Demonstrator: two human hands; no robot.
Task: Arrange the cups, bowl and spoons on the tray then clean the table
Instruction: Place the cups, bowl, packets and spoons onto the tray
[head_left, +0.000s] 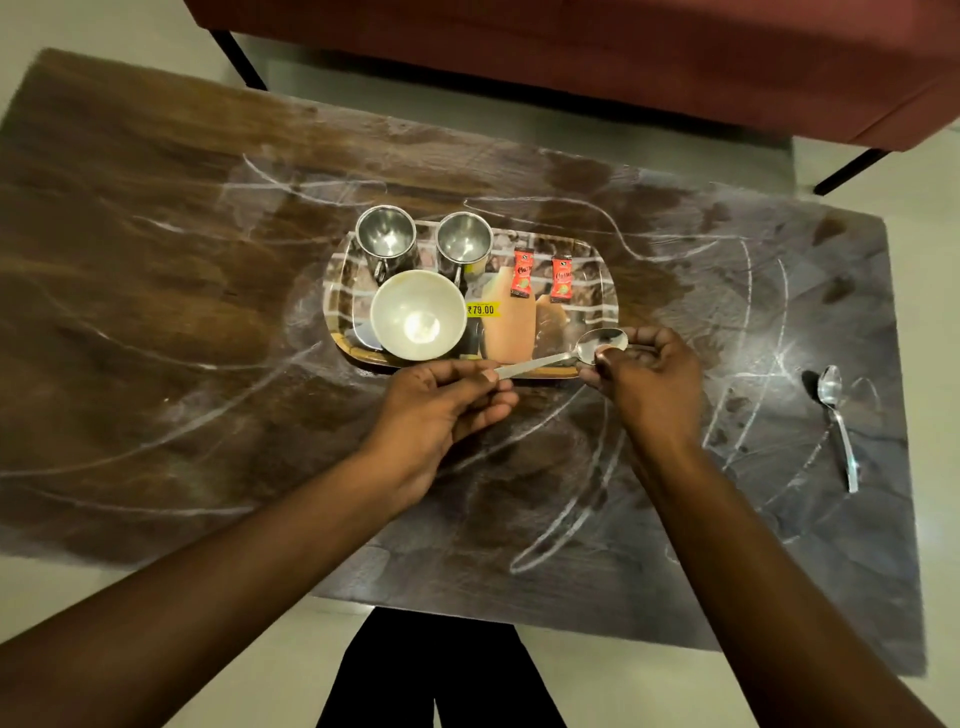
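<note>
A patterned tray lies mid-table. On it stand two steel cups, a white bowl in front of them, and two red sachets to the right. Over the tray's near edge I hold one steel spoon level with both hands: my left hand pinches the handle end, my right hand grips the spoon's bowl end. A second spoon lies on the table at the far right, apart from both hands.
The dark wooden table shows pale smear marks across its top. A red sofa with black legs stands beyond the far edge. My legs show below the table's near edge.
</note>
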